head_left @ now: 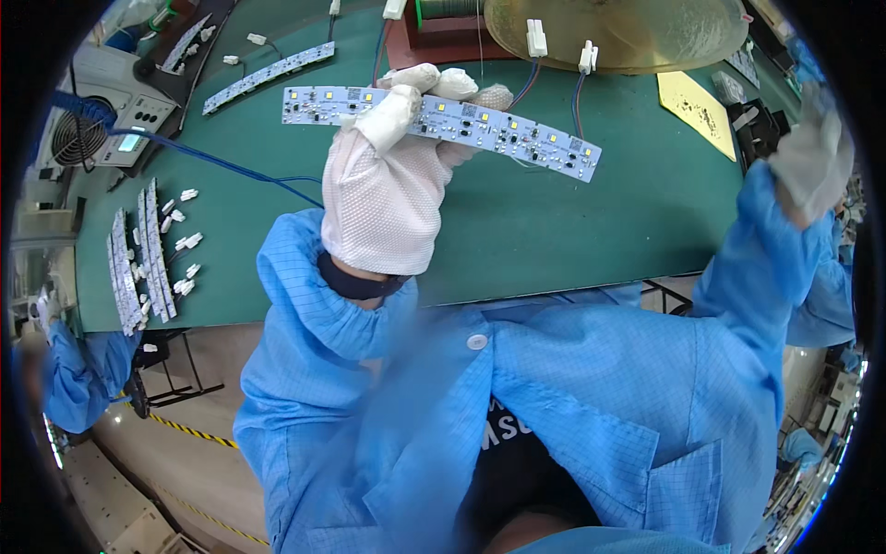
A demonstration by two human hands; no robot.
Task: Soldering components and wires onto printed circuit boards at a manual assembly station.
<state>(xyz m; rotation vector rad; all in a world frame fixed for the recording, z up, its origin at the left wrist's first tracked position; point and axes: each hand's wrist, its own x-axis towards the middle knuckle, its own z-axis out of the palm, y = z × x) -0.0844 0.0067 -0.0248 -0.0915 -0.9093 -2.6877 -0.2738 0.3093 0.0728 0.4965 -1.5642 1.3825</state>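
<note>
My left hand point(386, 189), in a white textured glove with fingertip covers, is closed around a curved white LED circuit board point(517, 134). It holds the board raised above the green table, component side showing. From the board's far edge, dark and red wires run up to white plug connectors point(588, 57). My right hand point(814, 157), in a pale glove, is lifted at the far right, apart from the board. It is nearest to some black equipment point(761, 129); its fingers are smeared, and whether it holds anything is unclear.
Several finished-looking LED boards point(152, 249) with white plugs lie at the left, and another board point(268, 78) lies farther back. A grey station with a fan point(120, 125) trails a blue cable. A yellow sheet point(699, 115), a round brownish dish point(618, 32) and a red-brown stand point(415, 42) sit at the back.
</note>
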